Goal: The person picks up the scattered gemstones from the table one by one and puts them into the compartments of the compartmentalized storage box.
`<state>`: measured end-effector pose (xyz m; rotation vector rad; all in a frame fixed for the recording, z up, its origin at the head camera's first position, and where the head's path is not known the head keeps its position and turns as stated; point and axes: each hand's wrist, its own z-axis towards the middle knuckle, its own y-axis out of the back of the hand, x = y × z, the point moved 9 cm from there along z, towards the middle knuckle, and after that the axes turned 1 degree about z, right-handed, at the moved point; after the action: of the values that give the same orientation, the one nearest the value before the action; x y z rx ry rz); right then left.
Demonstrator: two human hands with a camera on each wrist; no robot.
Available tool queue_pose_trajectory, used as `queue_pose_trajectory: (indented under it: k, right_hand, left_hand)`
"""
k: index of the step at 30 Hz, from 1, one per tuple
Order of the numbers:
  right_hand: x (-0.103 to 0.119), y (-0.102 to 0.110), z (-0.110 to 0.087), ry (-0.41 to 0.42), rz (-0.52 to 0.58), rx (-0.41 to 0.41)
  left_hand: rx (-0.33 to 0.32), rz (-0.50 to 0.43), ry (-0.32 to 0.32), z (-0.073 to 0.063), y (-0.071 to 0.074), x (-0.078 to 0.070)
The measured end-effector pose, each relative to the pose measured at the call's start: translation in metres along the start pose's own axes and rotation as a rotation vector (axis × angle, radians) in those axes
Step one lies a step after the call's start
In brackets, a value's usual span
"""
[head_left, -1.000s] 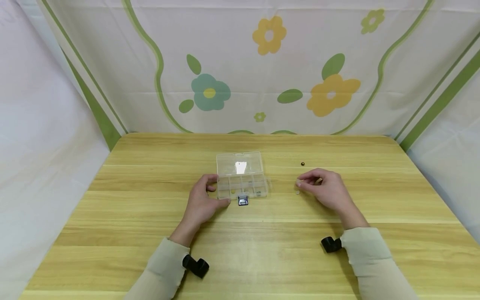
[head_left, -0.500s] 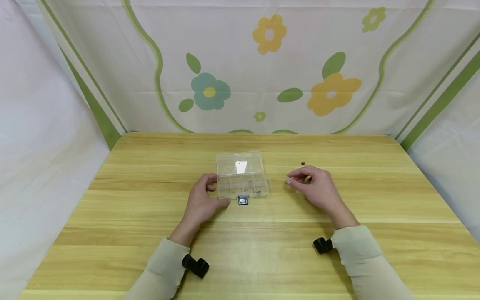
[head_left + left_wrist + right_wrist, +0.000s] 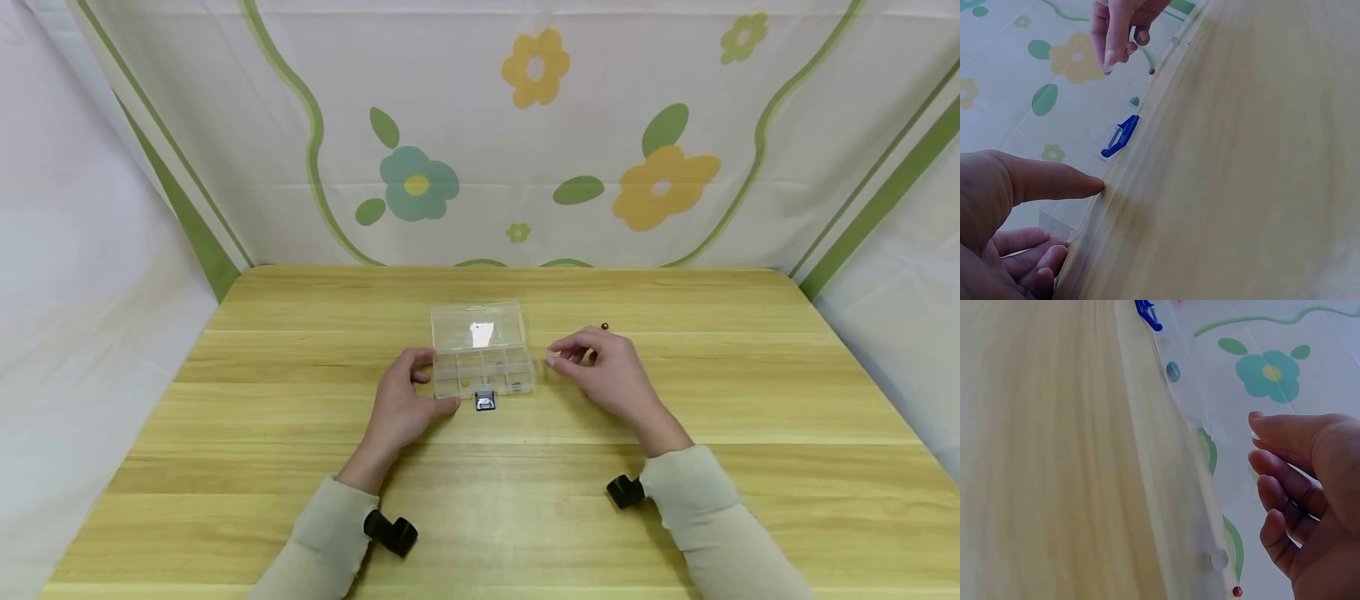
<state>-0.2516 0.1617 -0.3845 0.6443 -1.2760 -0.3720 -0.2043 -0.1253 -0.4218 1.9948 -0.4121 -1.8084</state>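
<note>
In the head view a clear plastic compartment box [image 3: 457,329] lies with its lid swung back and a blue latch [image 3: 485,401] at the front. My left hand [image 3: 402,407] holds its left front corner, thumb at the front edge, fingers by the left side. My right hand [image 3: 600,371] is just right of the box, thumb and forefinger pinching a tiny whitish piece [image 3: 1255,435], mostly hidden by the fingertips. Inside the box sit a few small pieces, among them a teal bead [image 3: 1173,372].
A small brown-red bead [image 3: 604,326] lies behind my right hand. A clear round bead [image 3: 1218,559] shows on the table in the right wrist view. The wooden table [image 3: 480,517] meets a flowered cloth [image 3: 480,125] at the back.
My right hand has moved left from the loose beads toward the box, carrying the whitish piece. The left hand and box have stayed put.
</note>
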Motion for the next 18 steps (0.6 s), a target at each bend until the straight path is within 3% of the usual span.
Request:
queue_pose_trajectory:
  k: [18]
  right_hand:
    - [0.027, -0.026, 0.01, 0.052, 0.042, 0.017]
  left_hand:
    - [0.003, -0.006, 0.001, 0.0, 0.0, 0.0]
